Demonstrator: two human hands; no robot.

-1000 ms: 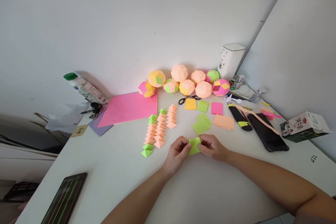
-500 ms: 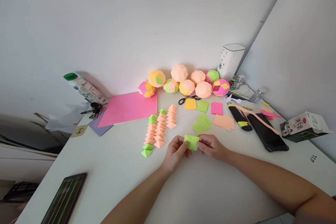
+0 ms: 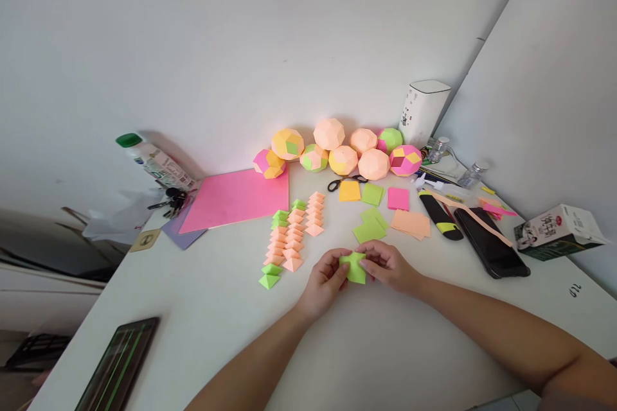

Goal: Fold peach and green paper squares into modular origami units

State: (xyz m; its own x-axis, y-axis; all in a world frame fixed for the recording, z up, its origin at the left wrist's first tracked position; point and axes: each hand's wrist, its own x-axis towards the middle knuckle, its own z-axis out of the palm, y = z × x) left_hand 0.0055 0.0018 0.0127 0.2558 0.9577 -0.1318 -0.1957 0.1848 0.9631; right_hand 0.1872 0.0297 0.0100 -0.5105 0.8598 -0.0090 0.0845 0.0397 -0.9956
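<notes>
Between my two hands a small green paper square (image 3: 355,270) is held just above the table, its edges creased or bent. My left hand (image 3: 328,279) pinches it at the left edge, thumb on top. On the other side my right hand (image 3: 389,268) grips it with thumb and fingers at the upper right. Just beyond lie loose green paper squares (image 3: 370,229) and a fan of peach paper squares (image 3: 411,224). To the left, folded paper units in green and peach (image 3: 292,244) stand in rows. Fingers behind the paper are partly hidden.
Folded paper balls (image 3: 329,134) line the wall, with scissors (image 3: 334,185) in front. A pink sheet (image 3: 236,200) and a bottle (image 3: 159,160) lie left. A utility knife (image 3: 440,216), a phone (image 3: 491,243) and a milk carton (image 3: 559,231) are right; a tablet (image 3: 118,366) is at front left.
The green paper square has been turned and bent between my fingers and sits slightly lower. My right hand's fingers have moved in over its top edge. Other things have stayed put.
</notes>
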